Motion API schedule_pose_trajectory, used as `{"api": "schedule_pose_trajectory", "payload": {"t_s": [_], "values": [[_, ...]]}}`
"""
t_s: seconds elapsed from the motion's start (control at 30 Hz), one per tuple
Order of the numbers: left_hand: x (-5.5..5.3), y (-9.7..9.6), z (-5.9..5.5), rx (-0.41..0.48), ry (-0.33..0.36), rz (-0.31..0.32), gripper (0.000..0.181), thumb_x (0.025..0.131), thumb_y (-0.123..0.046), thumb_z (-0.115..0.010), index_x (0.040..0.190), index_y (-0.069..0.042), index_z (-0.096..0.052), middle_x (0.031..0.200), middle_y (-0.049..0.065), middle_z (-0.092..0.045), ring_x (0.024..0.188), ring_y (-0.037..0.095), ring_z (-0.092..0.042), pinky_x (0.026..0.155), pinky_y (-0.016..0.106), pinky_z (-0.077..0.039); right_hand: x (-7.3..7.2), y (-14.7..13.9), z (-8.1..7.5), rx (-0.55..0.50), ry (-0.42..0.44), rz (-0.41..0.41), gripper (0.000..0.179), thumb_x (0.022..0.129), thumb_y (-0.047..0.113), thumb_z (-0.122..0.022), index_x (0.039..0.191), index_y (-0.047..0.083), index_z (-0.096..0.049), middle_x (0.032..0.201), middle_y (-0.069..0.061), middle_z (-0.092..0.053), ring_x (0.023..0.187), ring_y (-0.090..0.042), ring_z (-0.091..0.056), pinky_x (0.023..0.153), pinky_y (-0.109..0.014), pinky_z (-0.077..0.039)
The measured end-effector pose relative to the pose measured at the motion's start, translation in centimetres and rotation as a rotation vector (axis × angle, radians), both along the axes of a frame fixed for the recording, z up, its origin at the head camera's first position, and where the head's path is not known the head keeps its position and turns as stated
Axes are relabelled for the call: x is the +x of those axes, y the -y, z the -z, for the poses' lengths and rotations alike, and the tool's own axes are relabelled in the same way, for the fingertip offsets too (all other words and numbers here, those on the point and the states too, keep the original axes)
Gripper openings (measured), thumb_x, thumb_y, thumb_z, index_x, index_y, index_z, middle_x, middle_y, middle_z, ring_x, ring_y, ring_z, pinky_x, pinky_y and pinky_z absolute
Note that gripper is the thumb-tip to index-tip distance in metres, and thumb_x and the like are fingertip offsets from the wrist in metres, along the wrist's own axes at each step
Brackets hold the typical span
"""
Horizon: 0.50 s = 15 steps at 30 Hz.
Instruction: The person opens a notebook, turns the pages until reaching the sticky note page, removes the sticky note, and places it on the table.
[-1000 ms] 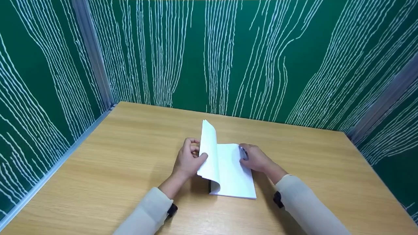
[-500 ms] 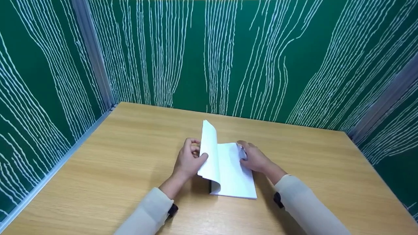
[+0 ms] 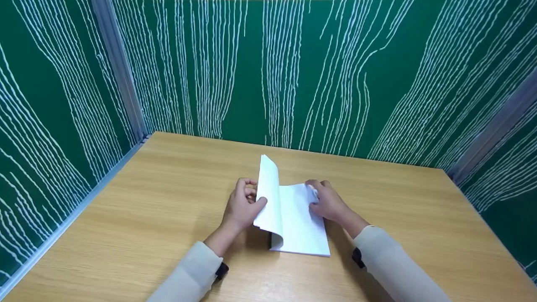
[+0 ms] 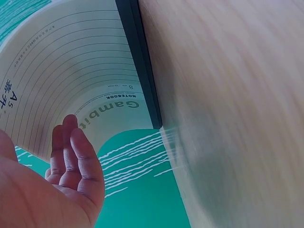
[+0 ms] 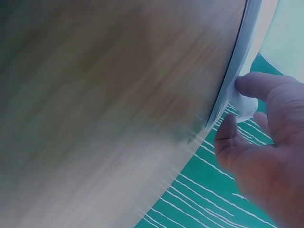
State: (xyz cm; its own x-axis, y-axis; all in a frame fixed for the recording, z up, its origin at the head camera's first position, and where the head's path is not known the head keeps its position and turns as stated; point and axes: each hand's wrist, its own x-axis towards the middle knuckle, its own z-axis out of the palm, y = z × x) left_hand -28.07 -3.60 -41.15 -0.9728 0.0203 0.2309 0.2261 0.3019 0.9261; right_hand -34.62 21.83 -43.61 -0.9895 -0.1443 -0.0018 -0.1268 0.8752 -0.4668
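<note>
A notebook [image 3: 300, 228] lies spread on the table, blank white pages facing up. Its cover [image 4: 90, 38], printed "Gambit" and ruled with lines, shows its outer side in the left wrist view beside a black spine [image 4: 140, 61]. My left hand [image 3: 241, 209] holds the raised, curved left-hand leaves [image 3: 267, 184], thumb on the page face and fingers behind. At the upper right edge of the lower pages, my right hand [image 3: 332, 204] pinches a page corner between thumb and fingers. That bent corner [image 5: 247, 107] curls out past the thumb in the right wrist view.
The wooden table [image 3: 168, 188] surrounds the notebook. Green panels [image 3: 243, 92] with wavy white lines rise behind and at both sides, joined by grey posts [image 3: 119, 63]. A black band [image 3: 221, 270] sits at the left sleeve.
My right fingers have shifted a little at the page corner, and the corner now curls more visibly. My left hand and the raised leaves have stayed nearly still.
</note>
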Motion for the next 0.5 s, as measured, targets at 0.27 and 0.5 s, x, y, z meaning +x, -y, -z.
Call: {"api": "schedule_pose_trajectory", "payload": {"t_s": [0.27, 0.5], "values": [[-0.04, -0.01, 0.00, -0.002, 0.004, -0.015, 0.045, 0.074, -0.024, -0.062, 0.113, -0.017, -0.040, 0.084, -0.004, -0.062, 0.069, 0.014, -0.056, 0.065, 0.027, -0.046, -0.04, -0.01, -0.36, 0.009, -0.013, 0.011, 0.069, 0.076, 0.009, -0.063, 0.135, 0.015, -0.027, 0.120, -0.010, -0.044, 0.102, -0.024, -0.049, 0.088, -0.040, -0.042], [0.00, -0.02, -0.12, 0.007, 0.009, -0.015, 0.046, 0.074, -0.024, -0.062, 0.114, -0.016, -0.040, 0.083, -0.004, -0.061, 0.069, 0.014, -0.056, 0.065, 0.026, -0.047, -0.08, -0.07, -0.24, 0.035, -0.006, 0.017, 0.062, 0.078, 0.012, -0.062, 0.133, 0.009, -0.034, 0.125, -0.012, -0.045, 0.111, -0.026, -0.047, 0.092, -0.042, -0.039]]}}
